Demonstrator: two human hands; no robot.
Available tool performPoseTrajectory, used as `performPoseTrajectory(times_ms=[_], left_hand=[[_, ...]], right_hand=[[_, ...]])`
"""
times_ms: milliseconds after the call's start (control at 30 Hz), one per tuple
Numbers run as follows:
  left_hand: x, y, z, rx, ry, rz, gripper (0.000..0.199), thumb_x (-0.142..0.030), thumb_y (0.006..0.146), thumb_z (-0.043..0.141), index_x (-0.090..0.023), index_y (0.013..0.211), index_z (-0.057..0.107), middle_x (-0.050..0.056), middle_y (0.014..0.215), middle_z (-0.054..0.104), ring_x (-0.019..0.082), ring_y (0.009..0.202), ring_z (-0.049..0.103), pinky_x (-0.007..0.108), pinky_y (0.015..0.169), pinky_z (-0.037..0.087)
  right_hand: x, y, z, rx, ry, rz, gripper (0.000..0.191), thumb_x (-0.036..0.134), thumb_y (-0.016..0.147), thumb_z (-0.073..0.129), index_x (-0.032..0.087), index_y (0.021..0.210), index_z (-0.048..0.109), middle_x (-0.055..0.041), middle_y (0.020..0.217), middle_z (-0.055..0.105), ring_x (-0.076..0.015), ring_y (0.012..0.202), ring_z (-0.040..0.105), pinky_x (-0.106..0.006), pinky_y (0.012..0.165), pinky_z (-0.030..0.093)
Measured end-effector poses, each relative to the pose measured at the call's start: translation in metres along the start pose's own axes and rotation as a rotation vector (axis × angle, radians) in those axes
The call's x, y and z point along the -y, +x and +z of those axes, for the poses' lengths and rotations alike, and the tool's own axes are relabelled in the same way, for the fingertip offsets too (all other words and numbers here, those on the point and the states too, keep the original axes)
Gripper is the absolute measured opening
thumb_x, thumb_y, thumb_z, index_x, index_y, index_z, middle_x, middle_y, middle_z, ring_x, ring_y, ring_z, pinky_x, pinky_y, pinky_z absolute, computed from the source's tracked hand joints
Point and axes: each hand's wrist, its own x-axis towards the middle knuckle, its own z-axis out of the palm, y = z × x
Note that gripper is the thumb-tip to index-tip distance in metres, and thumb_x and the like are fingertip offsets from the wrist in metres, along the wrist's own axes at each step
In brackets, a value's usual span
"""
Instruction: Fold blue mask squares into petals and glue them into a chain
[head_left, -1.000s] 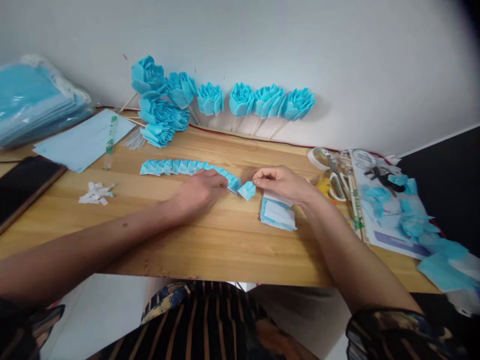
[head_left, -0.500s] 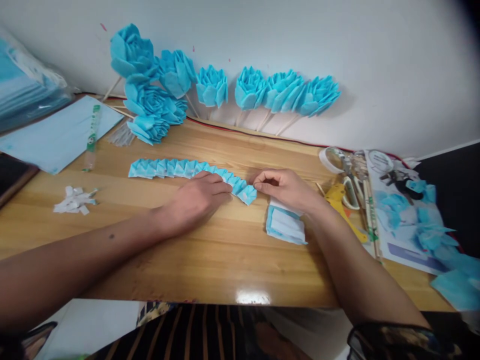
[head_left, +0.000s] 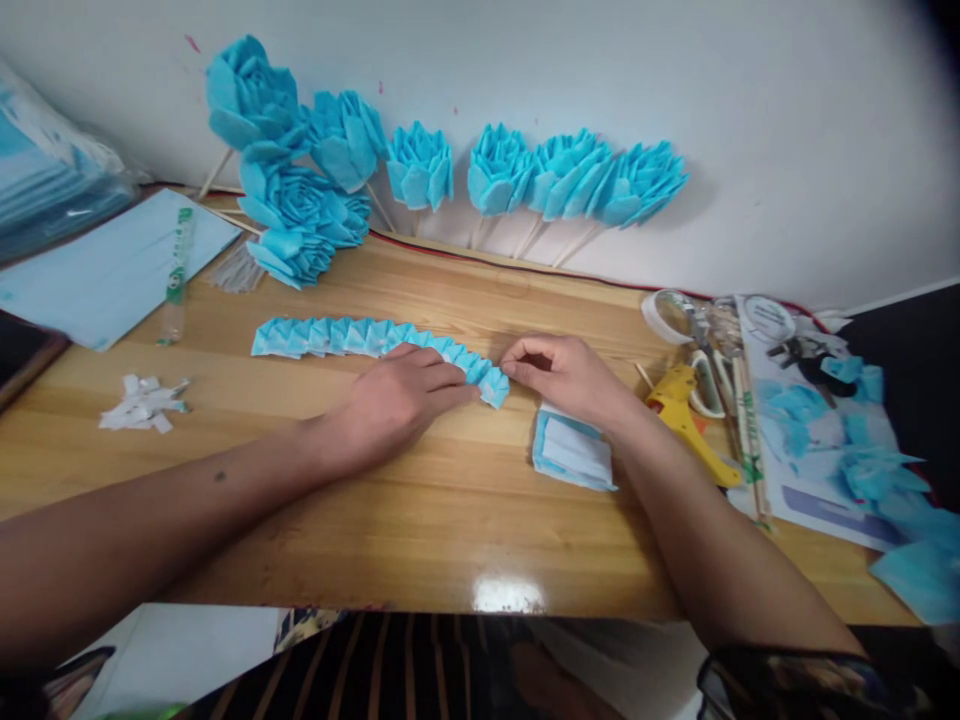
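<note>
A long row of overlapping folded blue petals (head_left: 322, 337) lies across the middle of the wooden table, curving down at its right end. My left hand (head_left: 405, 395) rests over the right part of this petal strip, fingers and thumb closed about it and holding it against the table. At the strip's right tip, my right hand (head_left: 559, 375) pinches with thumb and index finger; the exact contact is partly hidden. Under my right wrist sits a small stack of blue and white folded pieces (head_left: 574, 455).
Blue fabric roses (head_left: 420, 165) on sticks lean along the wall. White paper scraps (head_left: 146, 403) and a blue sheet (head_left: 112, 270) lie on the left. A yellow glue gun (head_left: 686, 415), a tape roll (head_left: 666, 315), scissors (head_left: 709, 385) and loose blue petals (head_left: 870, 470) crowd the right side.
My left thumb has slid slightly right along the strip, toward its tip. The right hand keeps its pinch there. The whole view has shifted a little.
</note>
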Motion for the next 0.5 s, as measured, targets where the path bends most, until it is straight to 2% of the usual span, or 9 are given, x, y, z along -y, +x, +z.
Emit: performPoseTrajectory(times_ms=[400,500], left_hand=[[-0.0069,0.0069,0.0016,0.093,0.135,-0.033,0.03,-0.022,0.101,0.039,-0.017,0.115,0.065,0.01,0.108,0.067,0.024,0.099,0.056,0.038,0.084,0.042],[-0.0093,0.0088,0.0,0.111,0.152,-0.045,0.029,-0.022,0.1,0.041,-0.017,0.114,0.066,0.01,0.107,0.067,0.024,0.098,0.056,0.038,0.083,0.042]], right_hand=[[0.0011,0.001,0.0044,-0.075,-0.092,-0.036,0.013,0.025,0.083,0.061,0.019,0.074,0.069,-0.0011,0.076,0.07,-0.0146,0.068,0.06,-0.028,0.065,0.041],[0.001,-0.0032,0.0019,-0.162,-0.079,-0.097,0.016,0.026,0.087,0.058,0.02,0.086,0.073,-0.0025,0.084,0.073,-0.0159,0.072,0.063,-0.029,0.067,0.044]])
